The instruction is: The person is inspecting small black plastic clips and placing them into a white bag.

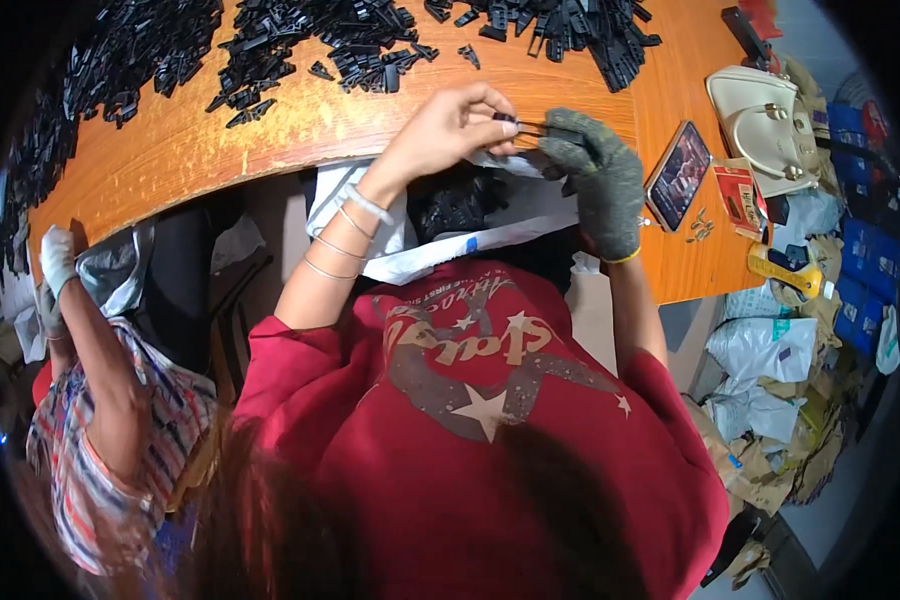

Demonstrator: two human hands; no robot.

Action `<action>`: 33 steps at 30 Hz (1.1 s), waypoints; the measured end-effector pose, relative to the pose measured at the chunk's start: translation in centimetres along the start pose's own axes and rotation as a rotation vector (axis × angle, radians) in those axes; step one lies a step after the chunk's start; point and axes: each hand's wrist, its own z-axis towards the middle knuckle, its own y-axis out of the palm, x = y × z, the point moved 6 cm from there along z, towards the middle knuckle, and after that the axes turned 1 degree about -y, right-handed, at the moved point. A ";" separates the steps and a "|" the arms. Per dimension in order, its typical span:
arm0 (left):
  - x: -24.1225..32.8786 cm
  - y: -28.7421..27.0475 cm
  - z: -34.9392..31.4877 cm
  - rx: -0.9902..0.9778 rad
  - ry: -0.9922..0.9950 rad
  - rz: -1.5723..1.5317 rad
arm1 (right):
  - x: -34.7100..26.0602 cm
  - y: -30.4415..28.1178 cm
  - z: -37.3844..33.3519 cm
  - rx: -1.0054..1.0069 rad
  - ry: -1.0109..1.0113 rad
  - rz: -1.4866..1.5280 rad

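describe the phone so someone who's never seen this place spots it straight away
Find the orange-brown wooden table and go to its right end. Just right of the gloved right hand lies the phone. Unlike the red packet and cream handbag beyond it, it has a lit screen.

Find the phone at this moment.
In the head view, the phone lies toward the right side of the table, between the gloved right hand and the red packet.

The red top (570, 480) bears pale stars (485, 410) and grey patches (415, 380). A grey, yellow-edged glove (613, 205) covers the right hand (595, 165); bangles (370, 207) circle the left wrist (386, 178).
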 end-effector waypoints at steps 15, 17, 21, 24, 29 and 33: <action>-0.4 0.8 -0.5 0.163 -0.162 0.153 | 1.9 1.5 -1.4 -0.106 0.099 0.330; 0.0 0.3 0.1 0.191 -0.045 0.360 | 2.0 1.4 -1.5 -0.172 0.121 0.396; 2.3 -0.1 3.2 0.315 0.213 0.756 | 0.7 1.8 -2.3 -0.279 0.179 0.372; 2.6 0.3 6.4 0.510 0.421 1.053 | 1.8 1.4 -2.8 -0.239 0.160 0.351; 2.3 -0.1 9.1 0.553 0.448 1.254 | 1.8 0.9 -2.9 -0.137 0.161 0.332; 3.0 -0.7 7.3 0.584 0.445 1.219 | 2.9 0.8 -2.8 -0.242 0.160 0.447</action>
